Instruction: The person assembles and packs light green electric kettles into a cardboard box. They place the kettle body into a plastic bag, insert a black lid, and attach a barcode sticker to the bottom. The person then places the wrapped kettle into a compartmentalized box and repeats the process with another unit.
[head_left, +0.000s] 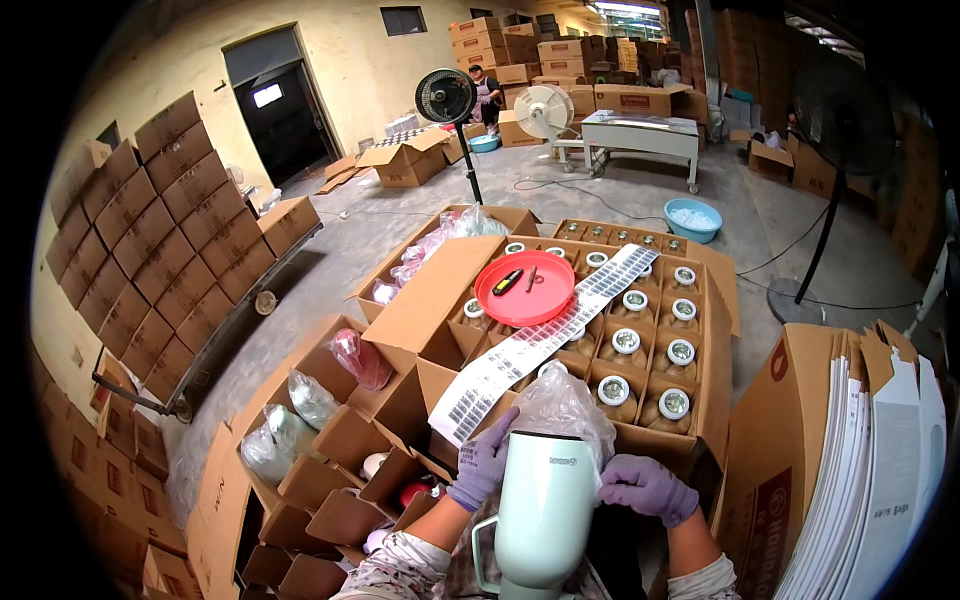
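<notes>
A mint-green tumbler with a side handle (546, 502) is close in front of me, its wide end away from me and its narrow end near my body. Crumpled over its wide end is a clear plastic bag (562, 405). My left hand (484, 461), in a purple glove, holds the bag at the tumbler's left; some of its fingers are hidden. On the other side, my gloved right hand (649, 487) pinches the bag's edge. Just beyond lies a strip of printed labels (487, 390), across a divided carton of white-lidded jars (709, 405).
A red plastic tray (499, 304) on the jar carton bears a utility knife (508, 282). At left, an open divided carton (352, 517) holds bagged tumblers (281, 435). Flattened cartons (832, 450) stand at right. Farther off are a loaded cart (165, 255), a pedestal fan (446, 96) and a seated person (486, 94).
</notes>
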